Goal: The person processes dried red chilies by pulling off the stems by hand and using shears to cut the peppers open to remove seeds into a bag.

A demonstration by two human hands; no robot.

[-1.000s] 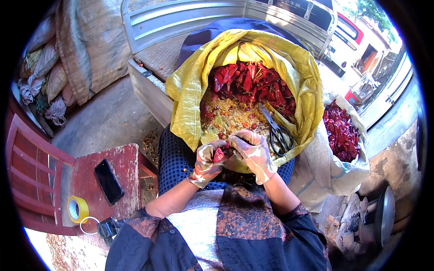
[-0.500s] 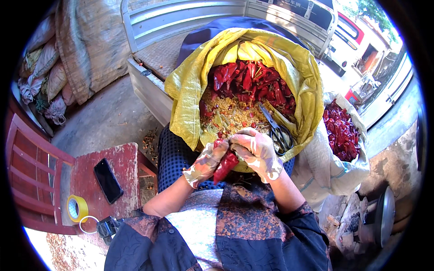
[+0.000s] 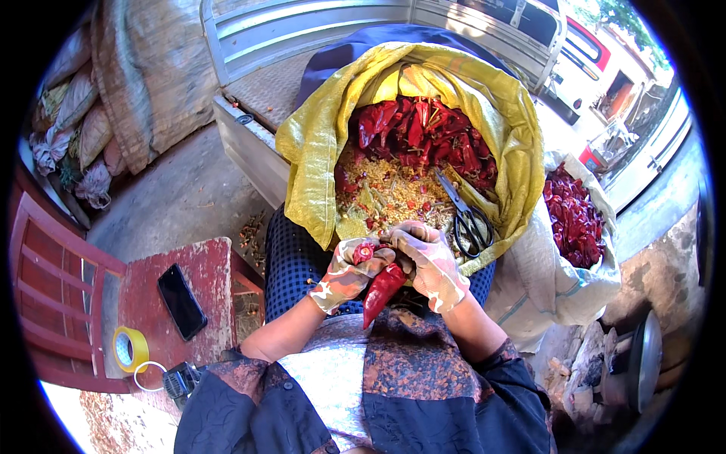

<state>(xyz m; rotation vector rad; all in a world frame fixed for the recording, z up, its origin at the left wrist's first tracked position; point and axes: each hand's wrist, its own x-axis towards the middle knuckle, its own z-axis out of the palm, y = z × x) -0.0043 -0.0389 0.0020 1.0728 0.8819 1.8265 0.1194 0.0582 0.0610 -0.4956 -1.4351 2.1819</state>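
Note:
Both my hands wear patterned gloves and meet over my lap, in front of a yellow woven sack. My left hand (image 3: 344, 272) is closed, with the open end of a red chili (image 3: 364, 253) showing at its fingers. A longer dried red chili (image 3: 383, 293) hangs tip down between the hands. My right hand (image 3: 429, 263) is closed against its upper end, the fingertips partly hidden. The open yellow sack (image 3: 310, 189) holds dark red chilies (image 3: 420, 129) at the back and yellowish seeds (image 3: 389, 189) nearer me. Black-handled scissors (image 3: 470, 225) lie inside its right side.
At the right stands a white sack (image 3: 529, 280) of red chilies. A worn red chair (image 3: 215, 280) at the left bears a phone (image 3: 181, 301) and a yellow tape roll (image 3: 130, 349). Behind is a metal truck bed (image 3: 265, 91). A round metal lid (image 3: 644, 363) stands lower right.
The long chili now hangs lower and shows more of its length between the hands. A cut-looking red end has turned into view at my left fingers. The scissors stay in the sack.

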